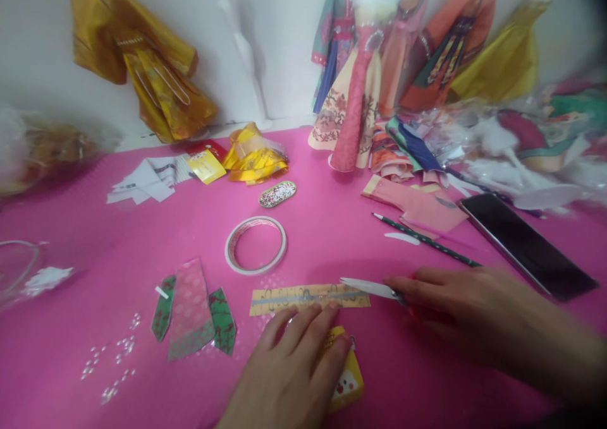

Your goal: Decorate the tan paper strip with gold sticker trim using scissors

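Note:
A tan patterned paper strip [308, 298] with a line of tape along it lies on the pink mat [332, 227]. My left hand [294, 369] lies flat with its fingertips pressing on the strip's near edge, and it partly covers a small yellow card [348, 378]. My right hand [455, 309] pinches a white sliver of tape backing [367, 287] at the strip's right end. A roll of double-sided tape [256, 244] lies just beyond the strip.
Pink-and-green paper pieces [192, 309] and small clear gems [114, 359] lie at the left. A pencil [427, 239], pink paper garment [417, 205] and black phone [526, 246] lie at the right. Paper costumes [360, 81] lean on the wall; gold paper robes [142, 56] hang left.

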A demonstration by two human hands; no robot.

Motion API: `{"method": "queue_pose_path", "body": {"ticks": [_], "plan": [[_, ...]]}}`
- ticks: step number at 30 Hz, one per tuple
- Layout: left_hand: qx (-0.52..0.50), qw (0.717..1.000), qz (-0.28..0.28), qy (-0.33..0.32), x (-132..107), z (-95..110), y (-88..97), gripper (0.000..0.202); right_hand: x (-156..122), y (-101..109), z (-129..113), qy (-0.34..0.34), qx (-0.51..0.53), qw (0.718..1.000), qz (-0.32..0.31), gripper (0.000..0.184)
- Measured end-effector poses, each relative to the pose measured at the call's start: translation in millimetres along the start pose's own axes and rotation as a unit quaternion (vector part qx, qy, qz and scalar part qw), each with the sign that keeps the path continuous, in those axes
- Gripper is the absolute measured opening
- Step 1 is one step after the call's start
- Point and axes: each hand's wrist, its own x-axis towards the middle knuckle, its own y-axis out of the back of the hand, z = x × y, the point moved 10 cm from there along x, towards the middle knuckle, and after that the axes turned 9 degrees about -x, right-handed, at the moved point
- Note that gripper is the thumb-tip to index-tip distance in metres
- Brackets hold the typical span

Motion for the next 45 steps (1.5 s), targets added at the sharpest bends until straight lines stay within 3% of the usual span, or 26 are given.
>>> {"method": "queue_pose_path", "body": {"ticks": [4, 16, 24, 33, 45], "plan": [[0.002, 1.0, 0.008, 0.003, 2, 1, 1.3, 0.031, -1, -8, -2, 0.007, 0.039, 0.998, -0.043, 0.028], [0.001, 0.999, 0.031, 0.018, -3, 2, 3.7, 0.028, 1, 4, -14, 0.04, 0.001, 0.999, 0.006, 0.038], [0.001, 0.999, 0.051, 0.01, -4, 1, 5.7, 0.026, 2, 8, -15, 0.046, 0.005, 0.999, 0.021, 0.034], [0.004, 1.0, -0.007, -0.005, 2, 3, 2.2, 0.026, 1, 3, -16, 0.046, 0.005, 0.999, 0.0, 0.037], [-0.006, 1.0, -0.005, -0.005, 2, 3, 3.7, 0.026, 1, 4, -15, 0.049, 0.003, 0.999, -0.002, 0.036]]}}
